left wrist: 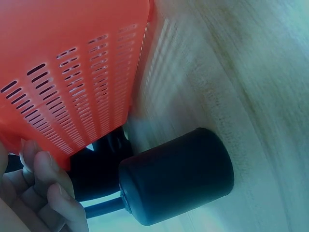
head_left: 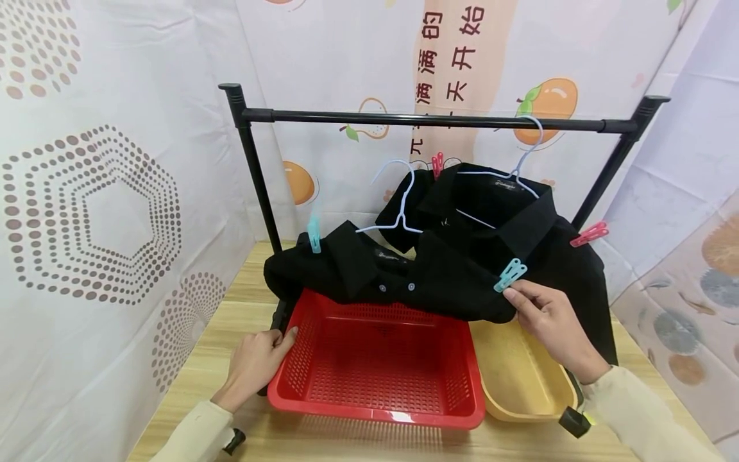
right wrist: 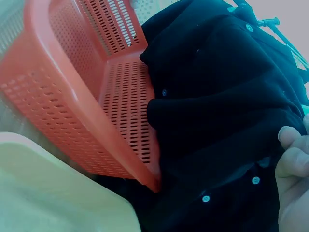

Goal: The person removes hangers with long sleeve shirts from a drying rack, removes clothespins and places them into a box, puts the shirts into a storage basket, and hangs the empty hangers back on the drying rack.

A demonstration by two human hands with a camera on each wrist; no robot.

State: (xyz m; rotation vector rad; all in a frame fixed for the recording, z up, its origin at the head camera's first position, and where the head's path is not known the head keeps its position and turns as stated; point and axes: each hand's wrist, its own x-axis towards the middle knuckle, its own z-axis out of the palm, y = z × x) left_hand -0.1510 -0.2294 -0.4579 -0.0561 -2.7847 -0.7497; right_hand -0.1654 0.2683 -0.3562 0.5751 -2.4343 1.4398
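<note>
A black shirt (head_left: 450,276) with a blue wire hanger (head_left: 401,215) in its collar lies across the back of a red basket (head_left: 375,407). Teal clothespins sit on its two shoulders, one left (head_left: 314,236) and one right (head_left: 510,276). My right hand (head_left: 548,321) pinches the shirt's right shoulder, its fingertips close by the right clothespin. With the thumb over the rim, my left hand (head_left: 260,359) grips the basket's left side; curled fingers show beside the basket (left wrist: 72,82) in the left wrist view. The hook of this shirt's hanger stands off the rail.
Behind, a second black shirt (head_left: 571,276) with red clothespins (head_left: 590,234) hangs by a blue hanger (head_left: 528,151) from the black rail (head_left: 369,118). A yellow basket (head_left: 519,378) stands right of the red one. Black rack feet (left wrist: 178,176) rest on the wooden table (head_left: 202,385).
</note>
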